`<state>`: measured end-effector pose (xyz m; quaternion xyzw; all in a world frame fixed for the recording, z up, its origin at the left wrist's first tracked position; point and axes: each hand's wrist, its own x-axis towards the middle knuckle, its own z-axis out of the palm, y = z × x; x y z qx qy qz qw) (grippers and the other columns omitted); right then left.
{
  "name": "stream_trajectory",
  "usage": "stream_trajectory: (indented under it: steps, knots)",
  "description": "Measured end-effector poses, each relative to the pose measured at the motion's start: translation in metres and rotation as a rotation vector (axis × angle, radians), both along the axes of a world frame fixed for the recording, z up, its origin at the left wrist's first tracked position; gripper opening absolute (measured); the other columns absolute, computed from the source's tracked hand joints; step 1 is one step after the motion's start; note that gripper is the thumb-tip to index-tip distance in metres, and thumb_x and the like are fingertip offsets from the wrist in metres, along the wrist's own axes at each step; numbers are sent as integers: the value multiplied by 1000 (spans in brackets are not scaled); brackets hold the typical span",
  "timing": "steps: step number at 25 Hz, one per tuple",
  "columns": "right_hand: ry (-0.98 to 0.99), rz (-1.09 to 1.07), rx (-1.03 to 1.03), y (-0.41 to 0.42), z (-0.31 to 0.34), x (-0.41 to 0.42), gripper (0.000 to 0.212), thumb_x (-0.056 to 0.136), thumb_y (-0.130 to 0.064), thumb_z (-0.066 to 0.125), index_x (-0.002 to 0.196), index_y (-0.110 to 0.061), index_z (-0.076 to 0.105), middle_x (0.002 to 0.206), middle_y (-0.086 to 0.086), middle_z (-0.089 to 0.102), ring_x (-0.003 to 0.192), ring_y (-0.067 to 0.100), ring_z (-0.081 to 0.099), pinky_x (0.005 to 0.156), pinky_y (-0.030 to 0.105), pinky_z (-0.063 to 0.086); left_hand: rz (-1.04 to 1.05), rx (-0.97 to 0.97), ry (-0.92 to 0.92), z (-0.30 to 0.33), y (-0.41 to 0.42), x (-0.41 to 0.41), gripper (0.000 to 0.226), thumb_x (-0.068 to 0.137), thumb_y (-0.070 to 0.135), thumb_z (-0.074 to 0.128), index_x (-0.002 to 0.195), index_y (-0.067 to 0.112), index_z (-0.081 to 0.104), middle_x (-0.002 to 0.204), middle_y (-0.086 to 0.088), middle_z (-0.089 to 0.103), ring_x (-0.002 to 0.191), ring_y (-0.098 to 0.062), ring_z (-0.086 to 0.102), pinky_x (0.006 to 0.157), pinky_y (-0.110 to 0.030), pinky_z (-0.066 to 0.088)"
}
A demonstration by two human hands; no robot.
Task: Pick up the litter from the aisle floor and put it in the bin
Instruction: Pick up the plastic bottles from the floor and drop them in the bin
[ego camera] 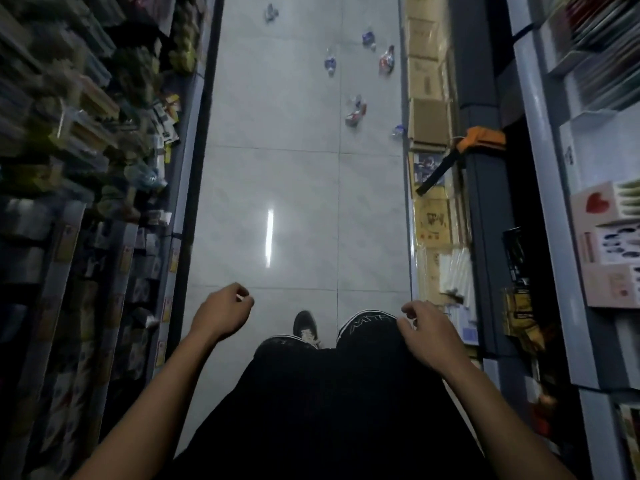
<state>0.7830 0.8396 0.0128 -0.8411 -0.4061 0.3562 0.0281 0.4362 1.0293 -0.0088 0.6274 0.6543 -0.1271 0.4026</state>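
Several pieces of litter lie on the pale tiled floor far ahead. A crushed clear bottle (270, 12) is farthest, with a blue-labelled bottle (369, 38) and another one (330, 64) nearer. A red and white wrapper (387, 60) and a red-labelled piece (356, 112) lie toward the right. A small blue and clear piece (398, 130) touches the right shelf base. My left hand (221, 313) and my right hand (429, 334) hang low in front of me, fingers loosely curled, holding nothing, well short of the litter. No bin is in view.
The aisle floor (298, 202) runs between packed shelves on the left (86, 168) and boxed goods on the right (429, 126). An orange and black tool (474, 140) sticks out from the right shelf. My dark trousers and a shoe (304, 323) fill the bottom.
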Motion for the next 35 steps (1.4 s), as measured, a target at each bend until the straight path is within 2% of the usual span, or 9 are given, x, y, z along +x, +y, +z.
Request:
stream_trajectory:
  steps: [5,9,12,16,19,25,29,35]
  knots:
    - [28,-104,-24,74,-10,56,31,99,-36,57,125,-19,63,121,-1,62,109,18,61,91,36,51,-95,85,-23,11,148,89,35,96,41,50,123,25,63,118,-3,69,94,-21,62,74,-33,46]
    - [54,-104,-10,168,-26,116,34,99,-36,56,127,-19,63,124,0,62,110,18,61,94,38,52,-115,96,-11,5,239,154,34,95,41,50,122,24,64,116,-3,70,94,-22,63,78,-35,50]
    - [77,-56,5,254,-25,164,36,99,-38,55,129,-20,63,126,-1,61,113,18,60,95,40,52,-107,47,37,7,281,186,33,95,41,51,121,25,64,113,-3,71,92,-21,63,77,-35,51]
    - [37,94,59,377,-17,227,36,99,-39,54,127,-19,64,123,0,63,108,19,60,90,39,53,-39,34,76,8,333,218,28,95,38,53,116,24,66,104,0,71,87,-18,61,78,-33,49]
    - [19,159,67,465,-11,264,37,100,-41,52,127,-19,63,123,0,64,107,19,60,89,41,55,36,5,92,6,370,229,27,94,42,53,113,28,66,107,0,71,92,-20,64,82,-35,51]
    - [31,172,59,615,-14,307,38,101,-40,53,130,-18,62,126,2,63,111,21,61,92,43,54,82,-53,102,-14,477,253,27,93,43,52,112,29,65,105,3,72,91,-18,64,82,-35,52]
    - [26,80,0,680,-11,328,35,100,-39,54,127,-19,62,123,0,63,108,19,60,91,42,53,2,-70,97,-16,590,290,29,94,43,50,113,28,65,103,4,71,88,-19,63,76,-33,49]
    - [28,-60,-89,726,-11,365,23,99,-36,57,116,-21,63,115,1,63,99,17,59,85,41,54,-170,-20,74,2,745,377,32,91,45,47,114,30,63,106,6,72,95,-23,64,84,-39,54]
